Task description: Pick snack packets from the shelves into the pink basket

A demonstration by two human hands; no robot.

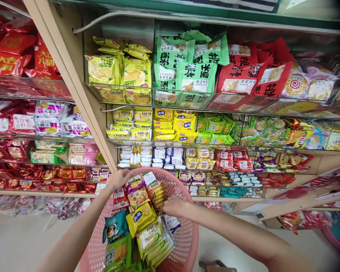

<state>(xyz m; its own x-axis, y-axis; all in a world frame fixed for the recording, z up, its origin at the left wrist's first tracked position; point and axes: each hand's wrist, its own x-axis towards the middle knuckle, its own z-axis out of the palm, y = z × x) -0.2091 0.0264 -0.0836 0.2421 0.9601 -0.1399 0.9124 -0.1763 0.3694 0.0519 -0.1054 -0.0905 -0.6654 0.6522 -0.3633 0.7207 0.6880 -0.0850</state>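
A round pink plastic basket [187, 238] with a perforated wall is in front of me, holding several wrapped snacks. My left hand [119, 180] grips its far left rim. My right hand [174, 206] reaches inside from the right, its fingers curled against a row of brown-gold snack packets [158, 192]; the fingertips are partly hidden. Around them lie a red packet [120, 198], a purple packet [135, 183], yellow packets [141, 218], a teal packet [115, 226], yellow-green packets [150, 238], green packets [117, 252] and a white-and-blue packet [172, 222].
Glass-fronted shelves of packaged snacks rise ahead, with green bags [197, 77] and red bags [243, 77] on the upper level. A wooden upright [82, 94] separates the left shelves. At far right, a slanted clear panel [300, 189] juts out above red packages [303, 219].
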